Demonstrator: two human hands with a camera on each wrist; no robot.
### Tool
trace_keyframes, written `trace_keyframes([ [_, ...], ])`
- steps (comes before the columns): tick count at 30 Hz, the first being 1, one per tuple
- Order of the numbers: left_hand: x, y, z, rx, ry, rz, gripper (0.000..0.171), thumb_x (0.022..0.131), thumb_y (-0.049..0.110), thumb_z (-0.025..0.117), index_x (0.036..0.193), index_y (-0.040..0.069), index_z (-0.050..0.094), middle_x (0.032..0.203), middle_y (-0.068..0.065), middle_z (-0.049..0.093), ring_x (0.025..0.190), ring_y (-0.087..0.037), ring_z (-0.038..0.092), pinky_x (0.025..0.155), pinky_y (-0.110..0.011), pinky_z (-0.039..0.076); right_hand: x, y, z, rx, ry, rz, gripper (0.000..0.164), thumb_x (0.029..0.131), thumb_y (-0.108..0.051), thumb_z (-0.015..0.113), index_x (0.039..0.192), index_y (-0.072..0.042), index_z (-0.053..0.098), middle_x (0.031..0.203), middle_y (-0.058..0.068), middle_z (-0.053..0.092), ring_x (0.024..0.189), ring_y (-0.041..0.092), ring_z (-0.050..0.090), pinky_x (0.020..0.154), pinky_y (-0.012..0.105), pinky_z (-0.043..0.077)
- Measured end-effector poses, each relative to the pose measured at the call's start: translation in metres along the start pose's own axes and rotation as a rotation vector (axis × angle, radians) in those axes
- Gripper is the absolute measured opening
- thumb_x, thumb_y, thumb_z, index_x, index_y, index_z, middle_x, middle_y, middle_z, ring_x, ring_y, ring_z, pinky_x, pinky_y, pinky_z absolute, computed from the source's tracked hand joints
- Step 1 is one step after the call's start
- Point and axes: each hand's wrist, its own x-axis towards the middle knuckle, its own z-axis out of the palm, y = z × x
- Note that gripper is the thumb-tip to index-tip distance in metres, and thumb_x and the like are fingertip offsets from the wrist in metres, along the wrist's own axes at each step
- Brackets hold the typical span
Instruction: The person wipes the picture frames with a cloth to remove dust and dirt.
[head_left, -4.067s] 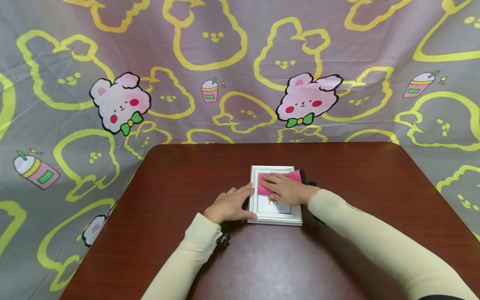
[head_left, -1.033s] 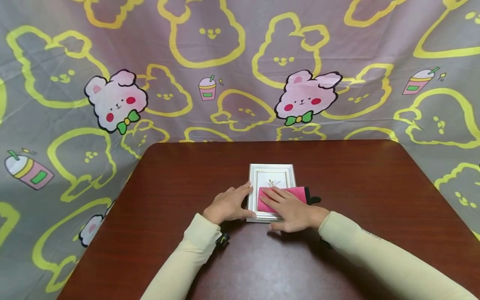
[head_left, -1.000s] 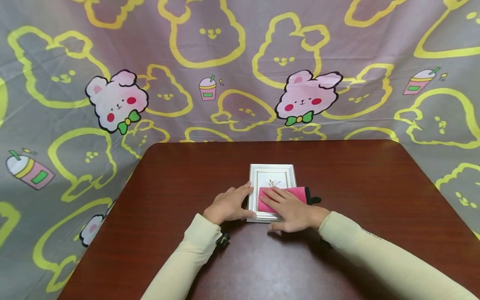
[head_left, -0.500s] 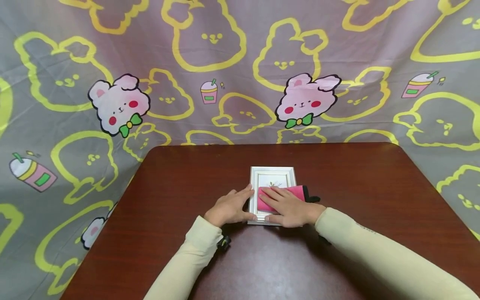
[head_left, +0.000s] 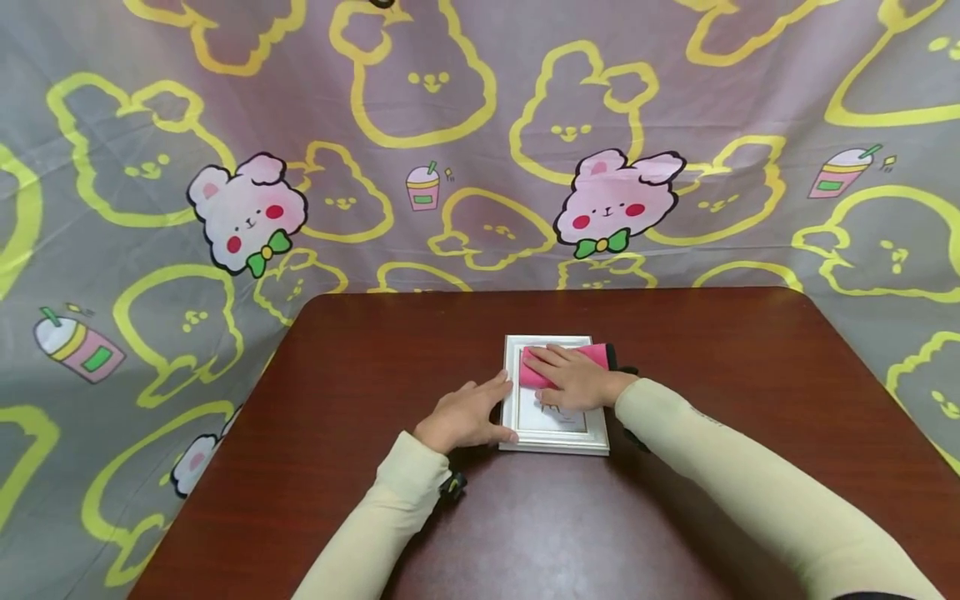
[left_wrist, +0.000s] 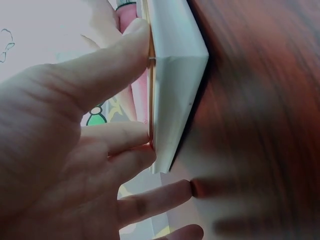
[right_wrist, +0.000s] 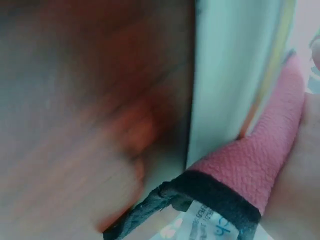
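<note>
A white picture frame (head_left: 553, 446) lies flat on the table, a print showing under its front. My left hand (head_left: 463, 417) rests its thumb and fingertips on the frame's left border; in the left wrist view the thumb touches the frame's edge (left_wrist: 175, 100), with some fingers reaching past it toward the table. Spread out flat, my right hand (head_left: 573, 379) presses a folded pink cloth (head_left: 534, 377) onto the far half of the frame. The cloth's black-edged end, with loop and white label, hangs over the frame's right side in the right wrist view (right_wrist: 215, 192).
The dark reddish-brown table (head_left: 360, 367) extends around the frame on all sides. Behind it hangs a grey curtain (head_left: 480, 150) printed with yellow bear outlines and pink rabbits. A small black device (head_left: 452, 485) sits at the left wrist.
My right hand has slid the pink cloth from the near half of the frame to its far half, uncovering the lower part of the print. The left hand stays on the left border.
</note>
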Motion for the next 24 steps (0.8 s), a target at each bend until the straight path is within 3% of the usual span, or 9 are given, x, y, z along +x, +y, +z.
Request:
trace_keyframes([
  [16,0.002,0.002,-0.001,0.023,-0.003,-0.030,0.085,0.082,0.056,0.074,0.153,0.027,0.039,0.165,0.013,0.025,0.143,-0.029,0.042,0.104,-0.052,0.046,-0.002,0.008,-0.005,-0.047,-0.010,0.031,0.065,0.103,-0.036,0.046,0.157,-0.008,0.026,0.167,0.015,0.019,0.153,0.043,0.015,0.124,0.057,0.013],
  [24,0.002,-0.002,-0.001,0.032,-0.004,-0.030,0.087,0.081,0.058,0.073,0.154,0.027,0.037,0.165,0.013,0.024,0.141,-0.027,0.043,0.101,-0.049,0.048,-0.012,0.002,0.001,-0.044,0.005,0.039,0.074,0.099,-0.046,0.050,0.158,-0.008,0.024,0.167,0.015,0.017,0.153,0.044,0.014,0.123,0.060,0.013],
])
